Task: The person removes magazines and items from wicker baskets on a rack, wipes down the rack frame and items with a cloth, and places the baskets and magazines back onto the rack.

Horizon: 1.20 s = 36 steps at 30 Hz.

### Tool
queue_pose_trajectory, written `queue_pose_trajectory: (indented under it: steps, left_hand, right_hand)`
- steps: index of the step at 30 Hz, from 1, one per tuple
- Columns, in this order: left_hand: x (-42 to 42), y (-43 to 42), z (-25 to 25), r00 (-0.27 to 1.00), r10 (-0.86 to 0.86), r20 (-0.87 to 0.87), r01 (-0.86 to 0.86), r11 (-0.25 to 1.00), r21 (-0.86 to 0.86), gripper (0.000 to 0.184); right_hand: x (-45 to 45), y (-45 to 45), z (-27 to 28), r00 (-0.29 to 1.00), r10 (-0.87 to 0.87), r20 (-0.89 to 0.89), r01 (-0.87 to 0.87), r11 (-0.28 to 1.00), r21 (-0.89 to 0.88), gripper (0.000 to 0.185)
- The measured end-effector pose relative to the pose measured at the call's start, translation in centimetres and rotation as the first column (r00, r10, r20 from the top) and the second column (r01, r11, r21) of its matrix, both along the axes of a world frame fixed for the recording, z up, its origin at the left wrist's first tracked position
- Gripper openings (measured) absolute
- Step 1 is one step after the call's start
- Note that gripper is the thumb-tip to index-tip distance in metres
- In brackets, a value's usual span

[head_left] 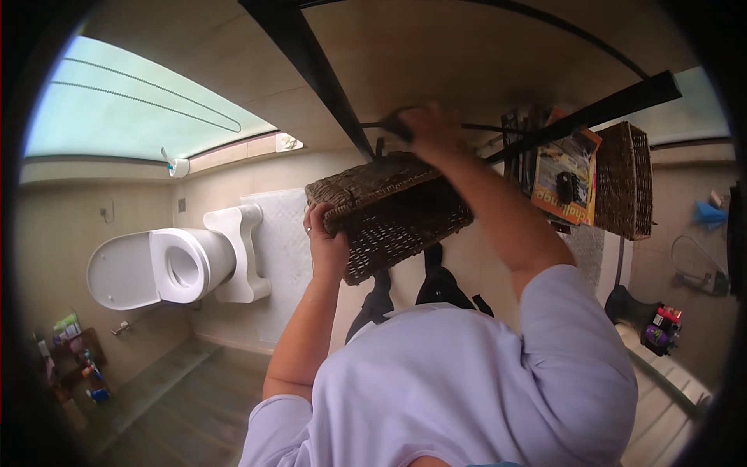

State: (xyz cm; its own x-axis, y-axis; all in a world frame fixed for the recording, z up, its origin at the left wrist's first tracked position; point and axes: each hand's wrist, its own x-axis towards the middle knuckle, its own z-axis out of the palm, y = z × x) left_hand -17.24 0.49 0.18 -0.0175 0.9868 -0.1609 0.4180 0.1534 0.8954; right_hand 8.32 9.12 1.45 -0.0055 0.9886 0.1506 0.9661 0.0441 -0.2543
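Observation:
A brown wicker basket point(405, 222) is held tilted in front of my body, its woven side towards me. My left hand point(328, 241) is closed on the basket's left edge, thumb and fingers on either side of the rim. Beyond the basket's far edge, my right hand point(430, 128) is at a black metal frame point(319, 78), near a dark object. Blur and shadow hide its fingers and what they touch. Magazines with an orange cover point(564, 175) stand to the right, beside a second wicker basket point(624, 179).
A white toilet point(183, 266) with its lid up and a white stool point(245, 253) are at the left, beside a pale mat point(284, 249). Shelves with bottles point(78, 358) are at lower left. A dark holder with colourful items point(657, 323) is at the right.

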Motion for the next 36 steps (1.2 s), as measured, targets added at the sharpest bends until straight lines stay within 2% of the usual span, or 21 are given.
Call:
queue_pose_trajectory:
  steps: [1,2,3,5,8,10,12,14,17,19,20,21,22,23,24,26,28,30,32,34,36]
  left_hand:
    - [-0.1,0.1,-0.3,1.000,-0.004,-0.007,0.004,1.000,0.009,0.049]
    - [-0.4,0.1,-0.9,1.000,-0.006,-0.013,0.006,1.000,0.016,0.049]
    - [-0.7,0.3,-1.3,1.000,-0.007,-0.019,0.008,1.000,0.023,0.049]
    - [-0.7,0.5,-1.1,1.000,-0.001,-0.016,0.002,1.000,0.027,0.050]
    - [-1.0,0.2,-1.0,1.000,0.008,-0.005,-0.008,1.000,-0.007,0.050]
    - [-0.9,0.1,-0.9,0.999,0.033,0.014,-0.033,0.999,-0.020,0.050]
    - [-0.8,-0.4,-0.9,0.998,0.055,0.030,-0.054,0.998,-0.032,0.049]
    - [-1.0,-0.5,-1.4,0.998,0.053,0.040,-0.052,0.998,-0.016,0.050]
    - [-2.3,-1.4,-2.4,0.981,0.061,0.182,-0.052,0.997,-0.051,0.050]
    - [-3.2,-1.3,-1.8,0.911,0.118,0.395,-0.091,0.992,-0.087,0.049]
    - [-3.7,-1.7,-0.2,0.879,0.192,0.436,-0.157,0.981,-0.117,0.048]
    - [-4.3,-2.1,1.6,0.952,0.110,0.286,-0.106,0.994,-0.029,0.049]
    - [-4.9,-2.5,3.0,0.992,0.038,0.118,-0.044,0.998,0.049,0.049]
    - [-6.0,-2.9,3.9,0.990,0.021,0.138,-0.029,0.998,0.055,0.050]
    - [-7.3,-3.1,4.6,0.987,0.003,0.159,-0.014,0.998,0.065,0.051]
    - [-9.3,-4.0,5.4,0.979,0.020,0.204,-0.032,0.998,0.053,0.051]
    - [-11.1,-5.2,5.9,0.965,0.091,0.246,-0.095,0.995,0.004,0.050]
    - [-12.8,-6.2,5.4,0.946,0.200,0.254,-0.197,0.980,-0.038,0.049]
    - [-13.9,-6.7,4.8,0.910,0.300,0.287,-0.288,0.954,-0.085,0.048]
    - [-14.7,-7.3,3.8,0.856,0.393,0.336,-0.367,0.920,-0.139,0.047]
    - [-15.5,-7.7,2.5,0.847,0.411,0.336,-0.396,0.911,-0.117,0.049]
  right_hand:
    - [2.5,-1.3,1.4,0.994,-0.104,-0.034,0.099,0.986,-0.133,0.041]
    - [6.9,-2.5,-0.9,0.994,0.004,-0.108,-0.002,1.000,0.014,0.044]
    - [9.4,-4.6,0.6,0.992,-0.060,0.109,0.056,0.998,0.040,0.044]
    - [16.5,-6.9,-3.1,0.945,-0.112,0.308,0.059,0.982,0.177,0.036]
    - [14.5,-4.5,-4.1,0.958,-0.003,0.286,0.004,1.000,-0.001,0.028]
    - [7.8,-1.6,-3.3,0.973,0.144,0.182,-0.143,0.990,-0.017,0.025]
    - [0.3,1.2,-2.2,0.961,0.230,0.154,-0.245,0.966,0.081,0.023]
    - [-5.3,3.8,-1.7,0.969,0.248,0.014,-0.248,0.966,0.077,0.022]
    - [-4.0,4.0,-2.4,0.946,0.318,-0.058,-0.317,0.948,0.022,0.024]
    - [-0.3,1.9,-1.0,0.945,0.316,0.085,-0.321,0.946,0.052,0.028]
    - [1.2,0.6,-1.2,0.973,0.225,0.049,-0.226,0.974,0.032,0.030]
    - [2.6,-0.3,-1.4,0.991,0.133,0.014,-0.133,0.991,0.012,0.032]
    - [4.4,-0.7,-1.5,0.988,0.153,0.034,-0.154,0.988,0.033,0.034]
    - [5.2,-1.3,-1.6,0.985,0.167,0.050,-0.169,0.984,0.050,0.036]
    - [4.9,-1.3,-1.1,0.981,0.013,-0.194,-0.006,0.999,0.036,0.037]
    - [4.7,-1.6,1.5,0.735,-0.291,-0.612,0.287,0.952,-0.108,0.038]
    - [1.2,-1.3,5.4,0.558,-0.238,-0.795,0.301,0.951,-0.073,0.040]
    - [-1.6,-0.8,6.0,0.721,-0.087,-0.688,0.250,0.958,0.141,0.042]
    - [-6.9,1.5,6.1,0.579,0.198,-0.791,0.035,0.963,0.267,0.046]
    - [-11.2,3.4,2.6,0.561,0.329,-0.760,0.166,0.855,0.492,0.048]
    - [-11.4,3.7,-3.4,0.737,0.214,-0.641,0.195,0.841,0.505,0.048]
